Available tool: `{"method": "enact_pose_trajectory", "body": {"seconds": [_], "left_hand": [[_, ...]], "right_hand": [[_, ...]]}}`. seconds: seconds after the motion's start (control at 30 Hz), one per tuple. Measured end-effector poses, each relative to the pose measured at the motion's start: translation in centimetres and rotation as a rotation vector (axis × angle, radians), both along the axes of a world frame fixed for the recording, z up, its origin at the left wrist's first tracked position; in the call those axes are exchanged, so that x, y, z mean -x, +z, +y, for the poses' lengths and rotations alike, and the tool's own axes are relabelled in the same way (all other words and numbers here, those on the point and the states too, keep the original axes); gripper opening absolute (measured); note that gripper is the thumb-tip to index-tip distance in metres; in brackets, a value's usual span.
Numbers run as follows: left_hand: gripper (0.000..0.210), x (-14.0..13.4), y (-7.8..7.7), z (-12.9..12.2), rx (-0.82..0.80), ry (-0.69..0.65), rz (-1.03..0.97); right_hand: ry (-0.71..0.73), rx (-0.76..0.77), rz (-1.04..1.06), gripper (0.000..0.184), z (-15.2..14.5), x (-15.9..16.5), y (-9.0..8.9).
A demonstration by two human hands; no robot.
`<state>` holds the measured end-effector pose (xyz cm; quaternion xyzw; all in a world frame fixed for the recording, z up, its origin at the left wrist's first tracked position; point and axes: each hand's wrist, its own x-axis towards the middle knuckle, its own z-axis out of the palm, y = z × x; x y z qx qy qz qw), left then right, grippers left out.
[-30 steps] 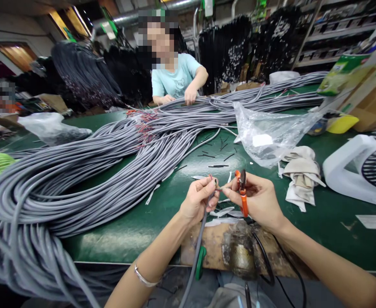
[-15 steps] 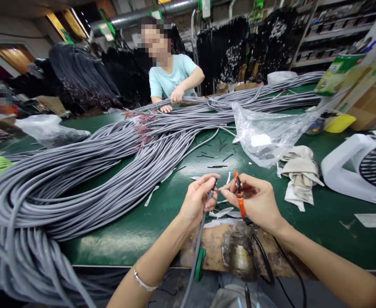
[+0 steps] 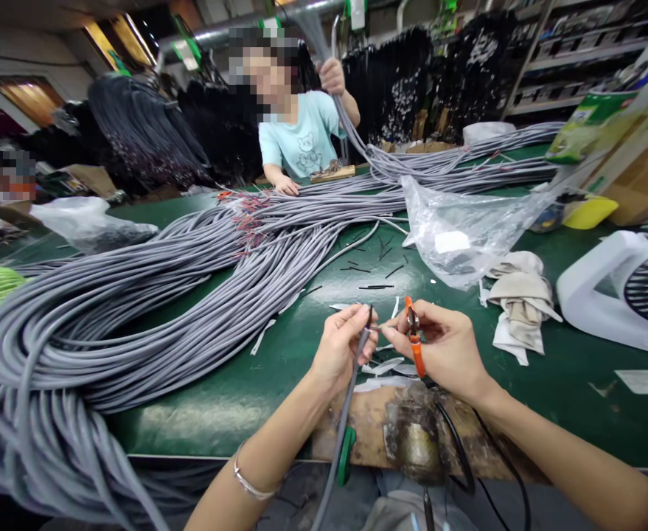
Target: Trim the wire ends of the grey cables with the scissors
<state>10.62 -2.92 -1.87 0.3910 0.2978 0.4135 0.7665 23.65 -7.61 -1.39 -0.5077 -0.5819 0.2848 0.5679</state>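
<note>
My left hand [image 3: 341, 347] pinches the end of a grey cable [image 3: 341, 431] that runs down past the table's front edge. My right hand [image 3: 444, 346] grips small orange-handled cutters [image 3: 413, 335], with the tool's tip next to the cable end. Both hands hover over white paper scraps [image 3: 382, 367] and a worn wooden board [image 3: 357, 431] holding a rusty metal fixture [image 3: 416, 439] on the green table [image 3: 213, 398].
A huge bundle of grey cables [image 3: 136, 295] covers the table's left and middle. A person in a light blue shirt [image 3: 301, 136] across the table lifts cables. A clear plastic bag [image 3: 459, 232], cloth rags [image 3: 517, 299] and a white fan [image 3: 627, 287] lie at right.
My hands stay nearly in place, the cutters shifting slightly at the cable end. The person opposite has raised one hand high, pulling a bunch of grey cables upward.
</note>
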Motion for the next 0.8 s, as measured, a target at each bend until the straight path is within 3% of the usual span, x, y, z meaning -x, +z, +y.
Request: {"method": "enact_pose_trajectory", "body": {"seconds": [0.17,0.37,0.43,0.5,0.6,0.67,0.73,0.8], "left_hand": [[0.028,0.1,0.1,-0.1,-0.046,0.014,0.040],[0.026,1.6,0.4,-0.1,-0.230,-0.141,0.176],[0.026,1.8,0.2,-0.2,-0.351,-0.068,0.330],[0.019,1.7,-0.2,-0.4,-0.488,0.066,0.508],[0.018,1.5,-0.6,-0.8,-0.692,0.229,0.664],[0.020,1.5,-0.6,-1.0,-0.768,0.274,0.668],[0.024,1.8,-0.3,-1.1,-0.782,0.293,0.626],[0.025,2.2,0.1,-1.3,-0.790,0.318,0.577]], "right_hand": [[-0.012,-0.001,-0.014,0.017,0.0,0.0,-0.1],[-0.095,-0.029,0.003,0.016,0.3,-0.8,-0.1],[-0.144,-0.087,-0.071,0.012,0.3,-0.9,-0.4],[-0.169,-0.240,-0.216,0.009,0.0,-0.8,-0.8],[-0.053,-0.570,-0.442,0.022,-0.5,-0.4,-1.2],[0.008,-0.682,-0.473,0.023,-0.6,-0.4,-1.2],[-0.055,-0.614,-0.445,0.018,-0.5,-0.7,-0.9],[-0.161,-0.449,-0.455,0.014,-0.1,-1.2,-0.4]]}}
